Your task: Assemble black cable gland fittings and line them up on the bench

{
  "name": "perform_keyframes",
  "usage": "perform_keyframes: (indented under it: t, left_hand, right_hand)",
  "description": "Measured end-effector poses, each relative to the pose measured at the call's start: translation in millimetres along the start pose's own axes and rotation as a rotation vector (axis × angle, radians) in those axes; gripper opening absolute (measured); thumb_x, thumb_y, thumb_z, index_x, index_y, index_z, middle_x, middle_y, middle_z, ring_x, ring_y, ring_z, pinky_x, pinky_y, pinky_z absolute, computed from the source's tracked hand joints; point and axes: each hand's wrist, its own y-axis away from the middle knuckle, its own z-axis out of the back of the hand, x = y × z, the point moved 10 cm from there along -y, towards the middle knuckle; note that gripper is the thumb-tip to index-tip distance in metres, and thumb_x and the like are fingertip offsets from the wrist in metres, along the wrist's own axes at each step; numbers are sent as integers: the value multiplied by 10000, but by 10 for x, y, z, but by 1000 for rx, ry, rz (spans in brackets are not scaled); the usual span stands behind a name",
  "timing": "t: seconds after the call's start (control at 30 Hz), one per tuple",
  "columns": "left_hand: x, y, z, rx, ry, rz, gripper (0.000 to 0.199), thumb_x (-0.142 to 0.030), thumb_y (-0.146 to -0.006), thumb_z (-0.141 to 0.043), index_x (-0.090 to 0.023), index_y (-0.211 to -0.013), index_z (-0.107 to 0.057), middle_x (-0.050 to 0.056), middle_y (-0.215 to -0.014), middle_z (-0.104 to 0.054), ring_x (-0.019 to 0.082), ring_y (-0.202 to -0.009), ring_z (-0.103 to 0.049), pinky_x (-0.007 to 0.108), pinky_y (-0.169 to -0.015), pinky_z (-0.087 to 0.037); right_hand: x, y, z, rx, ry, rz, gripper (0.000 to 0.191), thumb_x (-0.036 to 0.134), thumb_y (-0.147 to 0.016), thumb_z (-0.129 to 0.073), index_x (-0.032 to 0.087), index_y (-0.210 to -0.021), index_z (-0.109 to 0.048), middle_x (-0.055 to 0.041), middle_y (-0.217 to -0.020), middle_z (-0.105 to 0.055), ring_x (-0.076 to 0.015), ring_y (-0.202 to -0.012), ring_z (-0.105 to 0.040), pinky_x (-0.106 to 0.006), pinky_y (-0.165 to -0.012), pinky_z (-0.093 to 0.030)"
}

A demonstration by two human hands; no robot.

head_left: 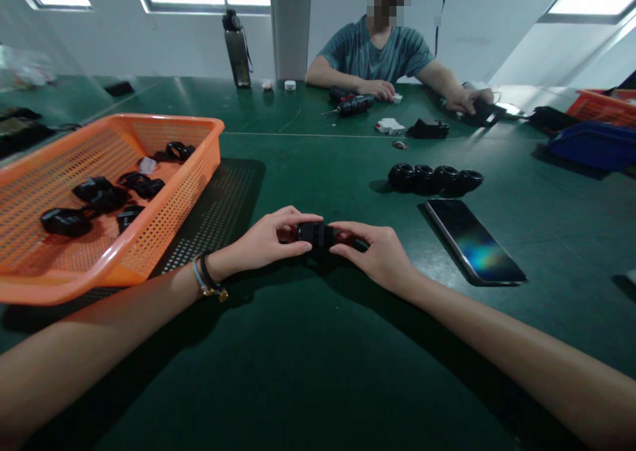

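Both of my hands hold a small black part (318, 234) low over the middle of the green table. My left hand (265, 239) pinches its left end between thumb and fingers; a dark bracelet and a light one circle that wrist. On the other end, my right hand (376, 252) grips with thumb and forefinger. The part looks blocky, with a dark slot near its middle, and its exact kind is hard to make out. Several glossy black round parts (434, 179) stand in a row beyond my right hand.
An orange basket (218, 143) with black parts stands at left. A phone (474, 239) lies right of my right hand. Across the table (318, 371), a person (377, 53) sits near a power drill (355, 104) and a bottle (237, 50). A blue bin (593, 145) is at right.
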Motion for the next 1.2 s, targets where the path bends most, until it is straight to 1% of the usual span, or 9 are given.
perform_keyframes:
  t: [0.13, 0.23, 0.4, 0.6, 0.7, 1.0, 1.2]
  left_hand:
    - [8, 9, -3, 2, 5, 7, 407, -262, -749, -634, -227, -1154, -605, 10, -1010, -485, 109, -811, -548, 250, -725, -506]
    - [0, 14, -5, 5, -12, 2, 413, -261, -752, -632, -215, -1161, -602, 10, -1007, -481, 106, -815, -547, 243, -731, -502]
    - [-4, 11, -3, 9, -21, 3, 419, -277, -752, -631, -219, -1166, -598, 12, -1009, -479, 107, -805, -547, 249, -722, -504]
    - [-4, 10, -3, 8, -23, 6, 416, -283, -757, -631, -229, -1168, -600, 14, -1015, -480, 119, -827, -554, 273, -751, -510]
    - [7, 13, 0, 4, -24, 15, 417, -282, -756, -633, -232, -1169, -599, 13, -1014, -481, 121, -830, -553, 274, -754, -510]
    - [7, 18, 1, 3, -2, 16, 409, -269, -755, -635, -225, -1160, -605, 11, -1008, -476, 115, -822, -545, 255, -732, -504]
    - [-14, 15, -5, 1, -12, 4, 408, -262, -751, -637, -212, -1155, -608, 8, -997, -472, 101, -795, -536, 235, -714, -493]
  right_hand:
    - [-1, 3, -1, 5, 3, -1, 279, 155, -737, -679, 172, -1014, -704, -26, -864, -757, -163, -725, -689, -289, -686, -558]
    - [0, 2, -5, 12, 2, -3, 272, 166, -744, -674, 184, -1013, -704, -20, -870, -757, -165, -727, -690, -294, -683, -560]
    - [5, 0, -14, 22, -4, -5, 272, 174, -752, -669, 157, -1022, -701, -36, -877, -757, -170, -728, -689, -299, -676, -561]
    - [-17, 10, -21, 22, -2, -7, 263, 204, -763, -667, 199, -1023, -705, -26, -886, -756, -183, -742, -693, -317, -681, -563]
    - [-22, 11, -24, 24, 3, -2, 261, 211, -769, -663, 199, -1027, -704, -28, -891, -756, -185, -749, -694, -318, -678, -562]
    - [-15, -2, -19, 17, 33, -2, 245, 195, -762, -672, 174, -1003, -711, -39, -863, -759, -179, -725, -694, -304, -668, -557]
    - [-11, -2, -23, 20, 27, 5, 238, 198, -769, -667, 192, -1004, -711, -32, -872, -758, -183, -739, -698, -310, -664, -562]
